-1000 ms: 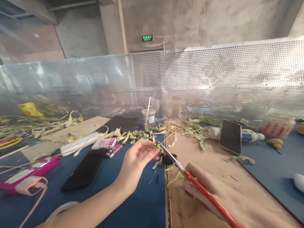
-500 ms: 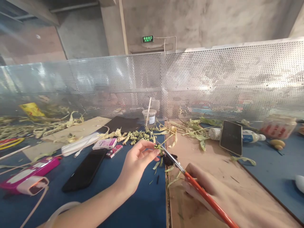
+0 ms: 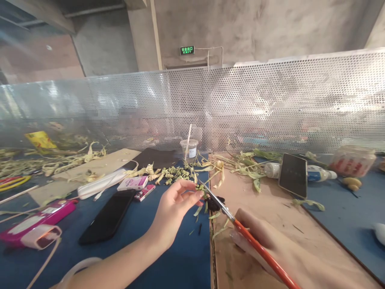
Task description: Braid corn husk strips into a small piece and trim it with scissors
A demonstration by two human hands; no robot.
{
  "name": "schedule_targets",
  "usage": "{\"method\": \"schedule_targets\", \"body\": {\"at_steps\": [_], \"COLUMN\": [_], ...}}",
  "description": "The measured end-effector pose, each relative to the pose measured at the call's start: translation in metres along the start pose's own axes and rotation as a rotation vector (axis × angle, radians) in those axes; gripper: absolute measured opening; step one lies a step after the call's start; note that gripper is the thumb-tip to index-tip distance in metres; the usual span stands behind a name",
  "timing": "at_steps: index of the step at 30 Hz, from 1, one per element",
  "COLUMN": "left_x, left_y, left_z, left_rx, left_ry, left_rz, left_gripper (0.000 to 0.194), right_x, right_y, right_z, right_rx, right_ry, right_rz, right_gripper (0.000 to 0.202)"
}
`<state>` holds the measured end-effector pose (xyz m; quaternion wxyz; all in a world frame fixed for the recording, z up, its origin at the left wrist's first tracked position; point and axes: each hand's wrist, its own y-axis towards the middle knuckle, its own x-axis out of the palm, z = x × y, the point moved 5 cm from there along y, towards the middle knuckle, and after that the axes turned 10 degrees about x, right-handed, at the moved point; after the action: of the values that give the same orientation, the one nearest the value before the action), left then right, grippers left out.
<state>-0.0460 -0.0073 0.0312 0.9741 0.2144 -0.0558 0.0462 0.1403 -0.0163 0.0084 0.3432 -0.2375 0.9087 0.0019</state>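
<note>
My left hand (image 3: 177,204) is closed in a pinch on a small green, curled plant piece (image 3: 199,188). In my right hand (image 3: 255,228) is a long, slim tool with a red handle (image 3: 260,249) and a tapering silver metal front (image 3: 218,202). Its tip is at the plant piece, beside my left fingertips; I cannot tell what kind of tool it is. Just beyond my left hand is a row of similar knotted green pieces (image 3: 177,174). A black clump (image 3: 215,204) lies behind the metal front, partly hidden by it.
Left: a black phone (image 3: 106,216), small pink-and-white boxes (image 3: 132,183), a magenta device (image 3: 42,220) and dried plant strands (image 3: 60,164). A plastic cup (image 3: 189,148) stands ahead, before a perforated metal screen (image 3: 135,104). Right: brown board (image 3: 255,200), leaning phone (image 3: 293,175), bottle (image 3: 320,173), jar (image 3: 353,160).
Both hands stay almost in place. The red-handled tool has shifted very slightly, with its tip still at the plant piece.
</note>
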Motion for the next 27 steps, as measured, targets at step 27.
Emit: {"method": "schedule_targets", "body": {"at_steps": [27], "left_x": [-0.007], "left_y": [0.006], "left_z": [-0.002], "left_rx": [-0.095], "left_ry": [-0.061], "left_rz": [0.082], "left_gripper": [0.018], "right_x": [-0.027], "right_y": [-0.001], "right_z": [0.004], "right_rx": [-0.143], "right_ry": [-0.177], "right_rz": [0.274], "right_gripper": [0.022]}}
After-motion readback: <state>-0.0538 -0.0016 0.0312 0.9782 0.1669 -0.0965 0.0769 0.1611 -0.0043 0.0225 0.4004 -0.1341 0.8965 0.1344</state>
